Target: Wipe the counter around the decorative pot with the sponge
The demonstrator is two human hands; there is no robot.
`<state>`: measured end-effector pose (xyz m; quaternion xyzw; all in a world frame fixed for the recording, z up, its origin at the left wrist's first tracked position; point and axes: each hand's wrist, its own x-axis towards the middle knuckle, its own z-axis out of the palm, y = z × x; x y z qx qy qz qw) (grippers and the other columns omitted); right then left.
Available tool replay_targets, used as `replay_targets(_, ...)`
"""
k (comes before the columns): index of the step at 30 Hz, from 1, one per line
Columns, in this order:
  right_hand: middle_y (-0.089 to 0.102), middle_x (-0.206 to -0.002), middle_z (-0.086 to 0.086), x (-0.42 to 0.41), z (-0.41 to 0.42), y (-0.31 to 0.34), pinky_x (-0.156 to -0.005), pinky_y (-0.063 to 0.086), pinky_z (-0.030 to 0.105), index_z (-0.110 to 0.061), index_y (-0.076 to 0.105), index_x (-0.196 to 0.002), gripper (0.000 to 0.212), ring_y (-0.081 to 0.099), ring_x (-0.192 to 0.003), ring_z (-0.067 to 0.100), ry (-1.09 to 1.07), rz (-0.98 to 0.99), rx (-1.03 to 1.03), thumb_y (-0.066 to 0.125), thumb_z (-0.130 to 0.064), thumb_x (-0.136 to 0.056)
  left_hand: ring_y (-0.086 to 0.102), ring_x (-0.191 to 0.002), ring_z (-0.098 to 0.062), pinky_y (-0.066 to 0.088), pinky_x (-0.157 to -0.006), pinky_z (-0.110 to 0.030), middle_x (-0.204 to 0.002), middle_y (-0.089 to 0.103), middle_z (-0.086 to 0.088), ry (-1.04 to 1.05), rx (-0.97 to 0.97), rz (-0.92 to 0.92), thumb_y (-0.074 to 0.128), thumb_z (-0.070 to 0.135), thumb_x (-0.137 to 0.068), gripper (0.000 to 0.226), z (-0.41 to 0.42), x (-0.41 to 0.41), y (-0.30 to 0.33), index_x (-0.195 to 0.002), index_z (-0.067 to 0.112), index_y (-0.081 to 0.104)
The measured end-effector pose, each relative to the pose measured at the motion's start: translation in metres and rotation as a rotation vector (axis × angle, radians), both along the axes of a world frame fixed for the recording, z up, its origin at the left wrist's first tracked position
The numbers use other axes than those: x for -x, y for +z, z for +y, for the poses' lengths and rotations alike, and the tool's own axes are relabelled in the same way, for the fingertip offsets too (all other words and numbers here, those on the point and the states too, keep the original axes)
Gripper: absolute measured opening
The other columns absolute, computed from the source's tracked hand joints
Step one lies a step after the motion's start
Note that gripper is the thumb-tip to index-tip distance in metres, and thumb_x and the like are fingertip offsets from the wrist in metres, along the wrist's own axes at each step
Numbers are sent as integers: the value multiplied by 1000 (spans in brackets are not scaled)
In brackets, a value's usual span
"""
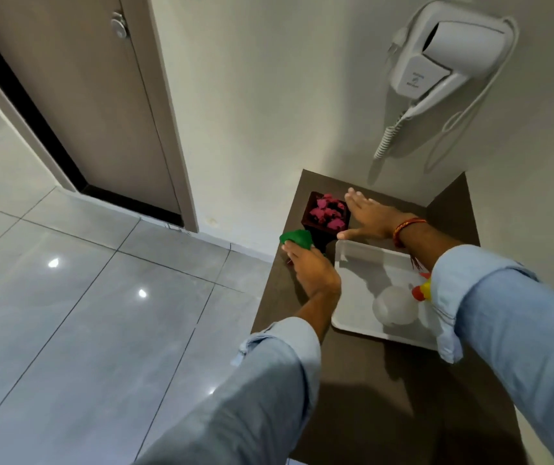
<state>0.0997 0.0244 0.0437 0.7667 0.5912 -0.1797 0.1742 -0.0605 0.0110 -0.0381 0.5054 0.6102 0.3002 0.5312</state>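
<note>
The sponge (296,238) is green, and my left hand (314,272) presses it on the brown counter (363,380), just left of the decorative pot (326,219). My fingers curl over its near side. The pot sits at the far left of the counter, with pink flowers in it. My right hand (371,217) is open and flat, fingers straight, right beside the pot. The white tray (356,263) is near me. The hair dryer (443,53) on the wall has writing too small to read.
</note>
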Motion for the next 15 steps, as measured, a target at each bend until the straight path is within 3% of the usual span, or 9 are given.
replay_targets(5,-14,-162,15,1,-17,-10,-121,6,42,-5,-11,-152,108,-8,-151,26,-100,82,-32,44,-69,-85,32,-145,-45,30,-119,-57,-159,30,-26,-4,70,-106,34,19,-107,55,-10,-14,3,-158,11,16)
replay_targets(8,-14,-162,15,0,-17,-12,-120,7,42,-5,-11,-152,107,-7,-151,26,-95,103,-60,44,-68,-85,25,-147,-48,23,-122,-59,-161,24,-28,-49,43,-71,35,21,-107,59,-10,-22,4,-160,13,11)
replay_targets(15,-12,-163,17,3,-17,-15,-120,8,45,-5,-10,-152,105,-6,-151,29,-123,174,-120,48,-63,-87,29,-150,-37,29,-122,-53,-164,25,-17,-194,-124,-44,41,15,-106,62,-32,-22,-4,-159,11,9)
